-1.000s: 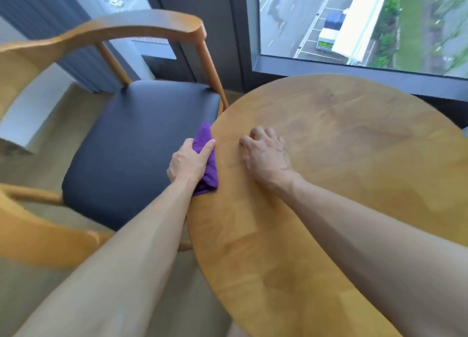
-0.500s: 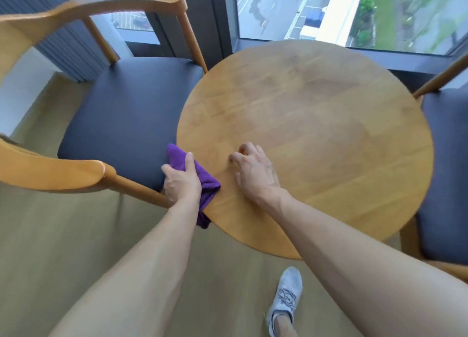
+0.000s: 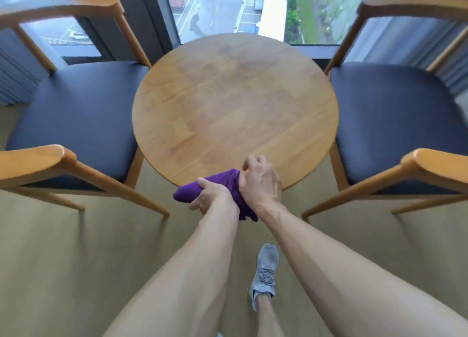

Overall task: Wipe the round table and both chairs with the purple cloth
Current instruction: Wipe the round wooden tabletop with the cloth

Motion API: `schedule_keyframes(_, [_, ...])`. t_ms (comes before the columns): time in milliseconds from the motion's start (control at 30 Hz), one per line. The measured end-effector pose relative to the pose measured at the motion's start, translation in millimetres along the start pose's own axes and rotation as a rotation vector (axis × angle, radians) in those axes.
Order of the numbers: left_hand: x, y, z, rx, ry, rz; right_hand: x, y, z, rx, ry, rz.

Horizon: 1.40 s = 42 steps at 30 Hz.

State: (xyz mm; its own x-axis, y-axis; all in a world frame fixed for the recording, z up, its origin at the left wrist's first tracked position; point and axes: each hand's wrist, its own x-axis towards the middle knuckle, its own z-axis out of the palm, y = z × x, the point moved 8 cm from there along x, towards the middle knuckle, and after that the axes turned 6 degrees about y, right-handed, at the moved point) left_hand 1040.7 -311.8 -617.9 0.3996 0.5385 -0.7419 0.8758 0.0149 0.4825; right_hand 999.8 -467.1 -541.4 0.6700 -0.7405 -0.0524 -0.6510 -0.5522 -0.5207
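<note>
While bunched at near rim of round table (image 3: 235, 103), purple cloth (image 3: 217, 184) gripped by both hands: left hand (image 3: 211, 197) at overhanging end, right hand (image 3: 260, 182) on tabletop side. Long axis along rim; chairs flanking, well apart.

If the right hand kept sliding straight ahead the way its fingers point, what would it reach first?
Probably nothing soon: the right hand, gripping the purple cloth, points across the bare round table toward the window. Depth is hard to judge.
</note>
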Motion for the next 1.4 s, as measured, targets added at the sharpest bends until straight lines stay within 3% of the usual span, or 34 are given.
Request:
schedule_keyframes(100, [-29.2, -28.0, 11.6, -0.114, -0.079, -0.139, -24.5, 52.4, -35.8, -0.002, 0.191, 0.317])
schedule_keyframes(200, [-49.3, -46.6, 22.1, -0.138, -0.125, -0.227, -55.2, 104.6, -34.1, 0.152, 0.143, 0.734])
schedule_keyframes(333, [-67.3, -68.8, 33.3, -0.071, -0.229, -0.201, -72.7, 108.7, 14.5, 0.729, -0.191, 1.030])
schedule_keyframes(433, [-82.3, -82.9, 46.3, 0.159, -0.396, -0.156, -63.6, 103.9, 35.5, 1.105, -0.082, 1.172])
schedule_keyframes(500, [-96.9, -84.7, 53.0, 0.332, -0.572, -0.120, -49.4, 113.2, 34.2, 1.149, 0.029, 1.155])
schedule_keyframes(567, [-110.9, -77.2, 48.9, 0.541, -0.693, -0.055, -35.7, 122.8, 29.2, 1.083, 0.039, 1.099])
schedule_keyframes(667, [-123.0, -54.8, 52.0, 0.851, -0.806, 0.207, -18.4, 139.9, 22.6, 1.067, 0.165, 1.097])
schedule_keyframes(733, [-132.0, -33.6, 61.4, 0.889, -0.824, 0.373, -8.8, 144.4, 21.8, 1.073, 0.245, 1.085])
schedule_keyframes(833, [-142.9, 9.3, 86.3, 0.849, -0.722, 0.773, -5.2, 148.9, 22.0, 1.032, 0.296, 1.039])
schedule_keyframes(933, [-152.2, 57.5, 105.2, 0.838, -0.439, 1.409, 2.5, 161.4, 12.1, 0.897, 0.353, 0.965])
schedule_keyframes(1000, [-145.1, 76.0, 119.7, 0.899, -0.321, 1.643, 16.0, 174.0, 0.1, 0.837, 0.394, 0.919])
schedule_keyframes(1133, [-103.4, 76.5, 144.2, 1.205, -0.267, 1.772, 57.4, 202.2, -30.1, 0.706, 0.378, 0.804])
schedule_keyframes(1400, [-90.9, 67.2, 154.9, 1.185, -0.195, 1.924, 181.2, 242.9, -76.0, 0.486, 0.242, 0.573])
